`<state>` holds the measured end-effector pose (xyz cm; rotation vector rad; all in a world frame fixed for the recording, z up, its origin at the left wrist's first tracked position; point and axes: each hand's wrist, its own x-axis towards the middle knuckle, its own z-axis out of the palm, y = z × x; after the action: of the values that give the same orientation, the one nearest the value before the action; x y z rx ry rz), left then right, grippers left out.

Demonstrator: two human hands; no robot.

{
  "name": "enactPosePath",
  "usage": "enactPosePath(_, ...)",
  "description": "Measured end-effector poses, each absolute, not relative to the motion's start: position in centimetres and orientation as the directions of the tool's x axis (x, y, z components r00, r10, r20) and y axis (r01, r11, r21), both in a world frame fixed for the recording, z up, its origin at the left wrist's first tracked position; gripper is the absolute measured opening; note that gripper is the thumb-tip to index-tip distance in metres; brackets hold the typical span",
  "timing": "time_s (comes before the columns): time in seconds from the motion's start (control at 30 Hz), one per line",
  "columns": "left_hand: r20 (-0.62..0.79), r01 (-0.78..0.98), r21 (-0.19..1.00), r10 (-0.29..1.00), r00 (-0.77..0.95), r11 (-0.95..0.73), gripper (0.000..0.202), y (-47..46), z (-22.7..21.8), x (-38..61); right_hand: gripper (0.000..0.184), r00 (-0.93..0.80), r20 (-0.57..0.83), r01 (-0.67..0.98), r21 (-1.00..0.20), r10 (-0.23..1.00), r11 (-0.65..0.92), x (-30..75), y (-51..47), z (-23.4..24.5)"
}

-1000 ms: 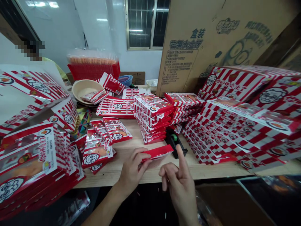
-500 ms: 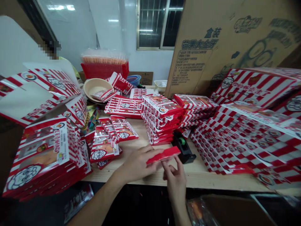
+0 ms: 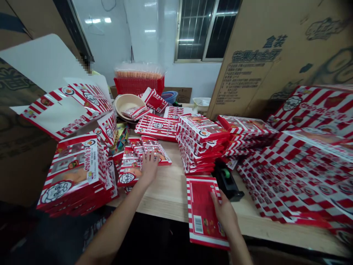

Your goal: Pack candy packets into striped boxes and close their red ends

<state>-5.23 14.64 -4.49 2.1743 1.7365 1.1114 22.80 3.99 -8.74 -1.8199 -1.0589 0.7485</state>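
Observation:
My right hand point(image 3: 226, 211) grips a flat red snack box point(image 3: 202, 213) by its right edge. The box's back, with a barcode and striped border, faces up; its lower end juts past the table's front edge. Farther left, my left hand point(image 3: 149, 168) reaches over a small pile of striped window boxes point(image 3: 156, 149), fingers stretched out and touching the top one. A larger window box point(image 3: 74, 169) tops the stack at the left. Just behind the held box stands a tall stack of striped boxes point(image 3: 202, 143).
A black tape dispenser point(image 3: 227, 184) sits on the wooden table point(image 3: 162, 187) by the right hand. Bulky box stacks point(image 3: 300, 176) fill the right side. Farther back are a beige bowl point(image 3: 129, 99), a red crate point(image 3: 139, 84) and a big carton point(image 3: 242, 73). An open display box point(image 3: 68, 110) rises at left.
My left hand has let go of the red box and moved left to the small pile. My right hand now holds the box alone, turned back side up and lower. The view has shifted.

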Motion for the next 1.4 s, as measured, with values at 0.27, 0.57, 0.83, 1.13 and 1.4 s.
enactPosePath(0.27, 0.596, 0.740, 0.519, 0.802, 0.045, -0.428, 0.037, 7.2, -5.6, -8.9, 0.045, 0.197, -0.047, 0.130, -0.989, 0.979, -0.074, 17.3, 4.4, -6.3)
enactPosePath(0.57, 0.302, 0.219, 0.933, 0.953, -0.039, -0.287, 0.041, -0.2, -7.6, -6.4, 0.054, 0.182, -0.020, -0.562, -0.822, 0.983, 0.088, 11.3, 6.1, -3.6)
enactPosePath(0.83, 0.416, 0.271, 0.889, 0.899, -0.138, -0.370, 0.050, 5.4, -3.9, -5.1, 0.071, 0.153, 0.098, -0.176, -0.977, 0.983, 0.125, 12.5, 4.7, -3.2)
enactPosePath(1.13, 0.607, 0.488, 0.736, 0.777, -0.167, -0.470, 0.050, 5.9, -7.3, -3.7, 0.035, 0.288, 0.486, 0.208, -0.873, 0.825, 0.442, 13.2, 4.7, -3.8)
enactPosePath(1.4, 0.727, 0.524, 0.619, 0.679, -0.101, -0.585, 0.023, 5.0, -5.2, -4.2, 0.015, 0.184, 0.608, 0.351, -0.775, 0.773, 0.526, 13.2, 4.0, -3.5)
